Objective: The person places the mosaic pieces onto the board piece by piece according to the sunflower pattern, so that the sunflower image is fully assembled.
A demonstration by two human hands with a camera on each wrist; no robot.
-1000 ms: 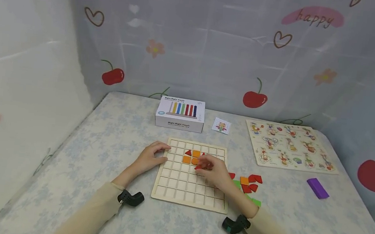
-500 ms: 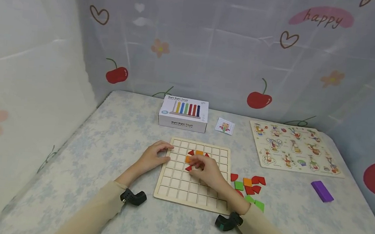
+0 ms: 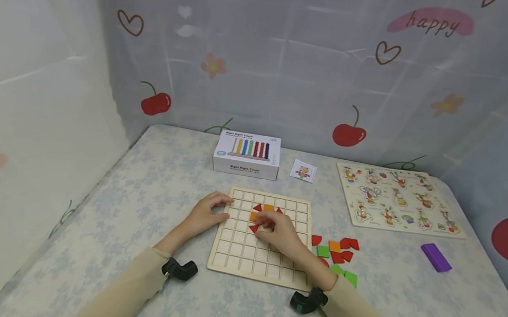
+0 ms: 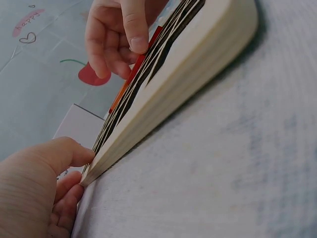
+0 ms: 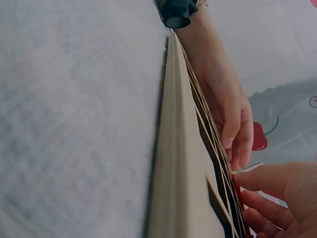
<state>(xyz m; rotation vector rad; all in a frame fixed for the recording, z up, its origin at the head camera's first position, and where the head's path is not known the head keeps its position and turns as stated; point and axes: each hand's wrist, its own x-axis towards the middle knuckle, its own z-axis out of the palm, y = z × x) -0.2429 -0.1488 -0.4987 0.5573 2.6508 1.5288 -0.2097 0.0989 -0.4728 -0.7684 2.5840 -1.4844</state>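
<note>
1. Right now my right hand [image 3: 279, 233] pinches a small red wooden triangle [image 3: 254, 228] at its fingertips, low over the pale wooden grid board [image 3: 243, 260], just below the orange square tiles [image 3: 261, 212] and red triangles already seated there.
2. My left hand [image 3: 205, 214] lies at the board's left edge, thumb [image 4: 64, 151] pressed against its side, fingers loosely curled under; it steadies rather than grips.
3. I judge this to be the seating step: the triangle sits at a cell but I cannot tell if it is fully down.
4. Next, I think, it needs turning to match the cell, then a light press.
5. Loose red, orange and green tiles [image 3: 336, 252] wait just right of my right hand.
</note>
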